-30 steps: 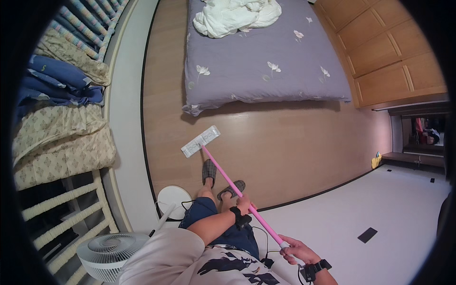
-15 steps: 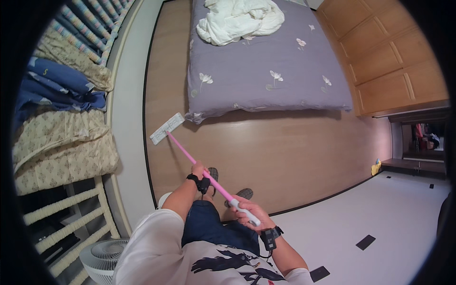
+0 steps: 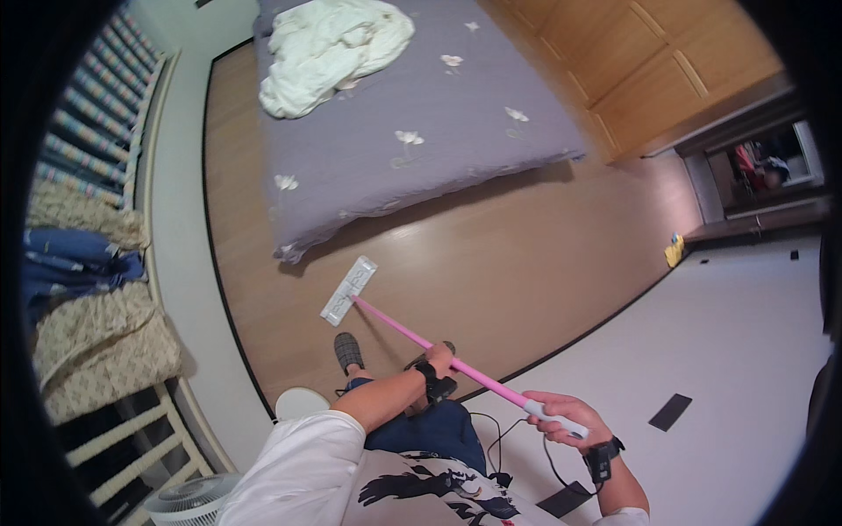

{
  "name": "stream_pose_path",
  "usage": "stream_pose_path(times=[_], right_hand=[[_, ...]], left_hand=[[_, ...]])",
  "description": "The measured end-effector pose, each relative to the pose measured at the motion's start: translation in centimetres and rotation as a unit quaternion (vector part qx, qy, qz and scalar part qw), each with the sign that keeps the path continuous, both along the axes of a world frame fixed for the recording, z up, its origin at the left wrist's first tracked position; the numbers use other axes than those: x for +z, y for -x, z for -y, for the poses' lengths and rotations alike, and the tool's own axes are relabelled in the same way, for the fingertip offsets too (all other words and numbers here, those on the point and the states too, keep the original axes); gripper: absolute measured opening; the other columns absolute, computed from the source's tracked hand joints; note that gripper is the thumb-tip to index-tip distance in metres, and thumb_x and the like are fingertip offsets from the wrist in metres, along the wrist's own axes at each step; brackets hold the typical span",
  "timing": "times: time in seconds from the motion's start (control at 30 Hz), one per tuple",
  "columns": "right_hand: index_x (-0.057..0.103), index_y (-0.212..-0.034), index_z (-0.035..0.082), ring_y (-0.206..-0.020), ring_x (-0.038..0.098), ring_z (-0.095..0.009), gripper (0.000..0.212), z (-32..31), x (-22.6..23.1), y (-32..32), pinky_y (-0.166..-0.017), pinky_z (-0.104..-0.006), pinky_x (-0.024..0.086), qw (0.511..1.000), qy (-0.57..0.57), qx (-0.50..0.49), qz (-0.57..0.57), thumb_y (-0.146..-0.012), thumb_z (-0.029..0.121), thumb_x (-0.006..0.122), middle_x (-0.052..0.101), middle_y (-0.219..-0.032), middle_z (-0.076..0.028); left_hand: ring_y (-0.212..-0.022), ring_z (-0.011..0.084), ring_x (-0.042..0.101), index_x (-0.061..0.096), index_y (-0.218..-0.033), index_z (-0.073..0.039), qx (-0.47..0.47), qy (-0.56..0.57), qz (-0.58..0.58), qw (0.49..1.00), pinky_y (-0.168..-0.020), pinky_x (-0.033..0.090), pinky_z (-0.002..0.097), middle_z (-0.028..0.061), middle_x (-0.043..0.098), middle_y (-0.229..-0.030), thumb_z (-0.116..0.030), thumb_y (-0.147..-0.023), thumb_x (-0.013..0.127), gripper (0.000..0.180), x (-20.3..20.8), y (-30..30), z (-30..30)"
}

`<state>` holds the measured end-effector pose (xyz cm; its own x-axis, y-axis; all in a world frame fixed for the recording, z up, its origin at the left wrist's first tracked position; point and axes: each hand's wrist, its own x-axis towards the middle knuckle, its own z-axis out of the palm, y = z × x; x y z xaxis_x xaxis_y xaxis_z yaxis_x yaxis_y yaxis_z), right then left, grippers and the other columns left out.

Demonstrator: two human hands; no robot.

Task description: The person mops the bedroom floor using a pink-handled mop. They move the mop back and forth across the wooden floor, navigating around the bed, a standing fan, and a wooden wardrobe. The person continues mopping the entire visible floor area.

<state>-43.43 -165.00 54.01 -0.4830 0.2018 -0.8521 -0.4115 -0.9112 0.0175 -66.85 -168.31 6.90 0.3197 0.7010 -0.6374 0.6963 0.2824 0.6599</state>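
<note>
A flat mop with a pink pole [image 3: 405, 332] slants across the floor in front of me. Its white rectangular head [image 3: 349, 291] rests on the wood-look floor, just off the near left corner of the bed. Partway down the pole, my left hand [image 3: 440, 358] is wrapped round the pink shaft. My right hand [image 3: 566, 419] grips the grey-white handle at the upper end, to the right of my body. Both wrists wear black straps with small devices.
The bed [image 3: 377, 158] has a purple floral sheet and a crumpled white quilt [image 3: 333, 48]. Wooden cabinets [image 3: 649, 66] stand at the right. A yellow object [image 3: 674, 252] lies by the right wall's base. A white fan [image 3: 191, 500] and a railing with bedding [image 3: 105, 351] are at left.
The mop head has moved right and nearer to me, away from the left wall. Both hands have shifted right with the pole, and my view has turned.
</note>
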Motion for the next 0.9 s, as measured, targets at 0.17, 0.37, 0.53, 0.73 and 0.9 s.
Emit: stream_pose_path(times=[0.17, 0.37, 0.53, 0.73, 0.9], right_hand=[[0.040, -0.154, 0.003, -0.065, 0.048, -0.011, 0.066, 2.8, 3.7, -6.7, -0.046, -0.0204, 0.040, 0.994, -0.034, -0.088, 0.057, -0.092, -0.005, 0.061, 0.059, -0.105, -0.018], [0.037, -0.157, 0.010, -0.065, 0.048, -0.012, 0.073, 3.0, -1.3, -5.3, -0.049, -0.0222, 0.042, 0.962, -0.035, -0.271, 0.013, -0.090, -0.010, 0.055, 0.056, -0.107, -0.017], [0.035, -0.158, 0.010, -0.065, 0.048, -0.010, 0.070, -3.9, -7.9, -2.6, -0.049, -0.0216, 0.042, 0.941, -0.080, -0.329, -0.012, -0.092, -0.006, 0.053, 0.057, -0.106, -0.012], [0.032, -0.160, 0.009, -0.065, 0.046, -0.007, 0.073, -10.1, -9.9, -2.3, -0.048, -0.0180, 0.040, 0.942, -0.113, -0.317, 0.000, -0.091, -0.002, 0.053, 0.055, -0.101, -0.007], [0.032, -0.159, 0.009, -0.065, 0.046, -0.007, 0.073, -6.3, -7.5, -5.2, -0.048, -0.0182, 0.040, 0.928, -0.081, -0.364, 0.016, -0.090, -0.002, 0.052, 0.056, -0.102, -0.008]], left_hand=[[-0.060, 0.0285, 0.064, 0.062, -0.091, -0.008, 0.442, 0.277, 0.193, 0.831, -0.052, 0.056, 0.0500, 0.0142, 0.065, -0.078, -0.035, -0.092, 0.069, 0.028, 5.8, -13.7, -5.4], [-0.057, 0.0261, 0.059, 0.043, -0.110, -0.007, 0.496, 0.362, 0.258, 0.746, -0.050, 0.056, 0.0473, 0.0112, 0.053, -0.074, -0.035, -0.105, 0.047, 0.029, 12.5, -18.4, -13.1], [-0.051, 0.0237, 0.057, 0.047, -0.103, -0.005, 0.422, 0.310, 0.270, 0.808, -0.043, 0.052, 0.0428, 0.0093, 0.052, -0.067, -0.031, -0.105, 0.045, 0.026, 8.9, -17.3, -23.2], [-0.045, 0.0272, 0.057, 0.051, -0.092, -0.004, 0.408, 0.275, 0.192, 0.849, -0.040, 0.050, 0.0429, 0.0107, 0.053, -0.060, -0.024, -0.103, 0.047, 0.024, 6.4, -17.6, -31.1], [-0.045, 0.0278, 0.059, 0.052, -0.092, -0.002, 0.379, 0.277, 0.172, 0.866, -0.038, 0.050, 0.0444, 0.0115, 0.056, -0.062, -0.024, -0.104, 0.048, 0.025, 7.2, -20.7, -26.1]])
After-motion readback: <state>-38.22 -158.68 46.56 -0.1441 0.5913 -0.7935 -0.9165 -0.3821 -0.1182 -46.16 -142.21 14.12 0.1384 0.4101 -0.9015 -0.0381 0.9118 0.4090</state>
